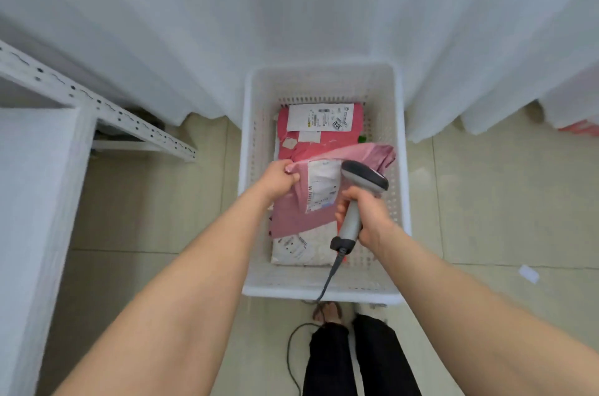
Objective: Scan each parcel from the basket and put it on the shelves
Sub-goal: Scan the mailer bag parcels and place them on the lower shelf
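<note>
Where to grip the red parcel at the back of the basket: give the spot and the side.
Probably its far left corner, from above: the red parcel lies flat in the basket, and the pink parcel held over it covers its near end.

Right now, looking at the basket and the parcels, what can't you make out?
All in the head view:
Label print on the pink parcel: blurred, and its right edge is behind the scanner.
The white parcel in the basket: mostly under the pink parcel and the scanner handle.
The green item beside the red parcel: only a sliver shows.
The shelves: cut off by the left edge.
</note>
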Motion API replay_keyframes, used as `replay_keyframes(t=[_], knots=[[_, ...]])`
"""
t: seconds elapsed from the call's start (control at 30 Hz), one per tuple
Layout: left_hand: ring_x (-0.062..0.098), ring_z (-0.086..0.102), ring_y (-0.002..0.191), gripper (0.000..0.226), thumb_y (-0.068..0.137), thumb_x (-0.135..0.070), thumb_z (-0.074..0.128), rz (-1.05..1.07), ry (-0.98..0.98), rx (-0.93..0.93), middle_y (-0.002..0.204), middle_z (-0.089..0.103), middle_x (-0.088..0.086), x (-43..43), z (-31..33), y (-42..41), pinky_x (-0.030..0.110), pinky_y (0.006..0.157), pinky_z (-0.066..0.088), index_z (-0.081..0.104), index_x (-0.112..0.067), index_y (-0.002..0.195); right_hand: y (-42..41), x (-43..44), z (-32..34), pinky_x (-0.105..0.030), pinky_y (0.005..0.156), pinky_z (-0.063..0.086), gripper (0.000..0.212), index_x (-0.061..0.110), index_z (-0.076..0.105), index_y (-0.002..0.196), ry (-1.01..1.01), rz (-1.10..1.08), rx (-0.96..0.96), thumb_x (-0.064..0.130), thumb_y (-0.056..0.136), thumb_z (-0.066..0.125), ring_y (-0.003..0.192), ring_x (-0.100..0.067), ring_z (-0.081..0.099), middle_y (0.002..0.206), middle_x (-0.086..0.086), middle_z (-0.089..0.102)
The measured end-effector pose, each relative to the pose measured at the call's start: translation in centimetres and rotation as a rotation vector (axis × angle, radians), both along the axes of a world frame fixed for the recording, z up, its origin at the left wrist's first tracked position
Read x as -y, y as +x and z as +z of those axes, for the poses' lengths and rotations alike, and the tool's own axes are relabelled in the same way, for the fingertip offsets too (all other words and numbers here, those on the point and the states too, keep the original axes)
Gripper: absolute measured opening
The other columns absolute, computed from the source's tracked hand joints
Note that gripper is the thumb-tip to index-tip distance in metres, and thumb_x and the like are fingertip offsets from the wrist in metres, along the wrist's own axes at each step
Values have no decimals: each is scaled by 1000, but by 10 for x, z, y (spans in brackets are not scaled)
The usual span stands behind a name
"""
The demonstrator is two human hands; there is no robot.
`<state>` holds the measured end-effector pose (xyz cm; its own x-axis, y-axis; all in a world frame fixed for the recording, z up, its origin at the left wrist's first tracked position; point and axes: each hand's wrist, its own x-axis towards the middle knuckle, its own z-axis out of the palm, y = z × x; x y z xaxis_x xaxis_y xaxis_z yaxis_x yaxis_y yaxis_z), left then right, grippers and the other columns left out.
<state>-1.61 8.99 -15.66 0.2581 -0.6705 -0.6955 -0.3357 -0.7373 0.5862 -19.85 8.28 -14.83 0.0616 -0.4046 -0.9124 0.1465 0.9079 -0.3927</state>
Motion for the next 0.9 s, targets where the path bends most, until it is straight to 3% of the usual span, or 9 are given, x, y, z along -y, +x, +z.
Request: replay_keyframes(t=[0.07,0.13,0.27,0.43,0.53,0.6,0.73,0.8,0.9], knots=[[21,55,86,14,95,-1,45,84,-60,26,85,58,5,5,50,8,23,66,47,53,-12,91,3,0,44,-28,53,49,9,2,56,78,-41,-19,13,-2,86,57,53,-16,52,63,-9,55],[20,52,82,12,94,-3,45,153,-112,79,81,55,3,7,98,16,21,60,41,53,-11,92,5,0,90,-28,53,48,12,3,56,75,-84,-38,25,-3,85,57,52,-15,53,62,-8,56],[20,56,79,15,93,-2,47,346,-190,42,86,60,5,5,185,28,25,66,45,57,-10,100,7,5,180,-24,50,49,11,3,58,74,-155,-68,35,-5,82,57,49,-14,53,63,-9,58],[26,58,97,30,95,1,49,557,-294,-86,107,59,14,-10,277,30,36,85,48,53,2,124,1,4,267,-26,47,49,12,3,63,89,-237,-63,55,-4,80,60,50,-16,56,65,-7,59],[31,59,110,32,97,-3,48,638,-336,-124,118,60,16,-31,320,22,41,98,47,49,1,129,-7,-6,308,-34,61,53,29,5,62,109,-271,-40,71,0,80,64,62,-22,58,75,-9,60],[27,58,105,29,98,-2,47,672,-387,-137,119,61,17,-51,346,16,41,98,46,50,1,126,-14,-16,331,-41,74,56,36,7,62,115,-296,-8,80,2,80,66,73,-27,60,86,-11,63],[24,57,98,16,98,-2,47,722,-480,-138,105,61,12,-93,385,-1,41,94,47,56,-4,111,-34,-46,373,-52,95,50,24,18,68,101,-314,83,162,5,80,67,95,-31,60,105,-11,66],[24,58,97,14,98,-2,47,751,-509,-135,101,61,11,-115,402,-13,41,93,47,56,-9,105,-46,-64,391,-47,88,52,21,20,70,95,-328,128,198,7,79,68,95,-29,60,104,-8,67],[26,59,97,23,99,-3,46,791,-544,-198,108,62,13,-147,425,-31,42,95,48,54,-4,120,-63,-90,410,-37,69,48,16,20,70,90,-362,170,245,8,79,69,85,-24,59,94,-6,67]])
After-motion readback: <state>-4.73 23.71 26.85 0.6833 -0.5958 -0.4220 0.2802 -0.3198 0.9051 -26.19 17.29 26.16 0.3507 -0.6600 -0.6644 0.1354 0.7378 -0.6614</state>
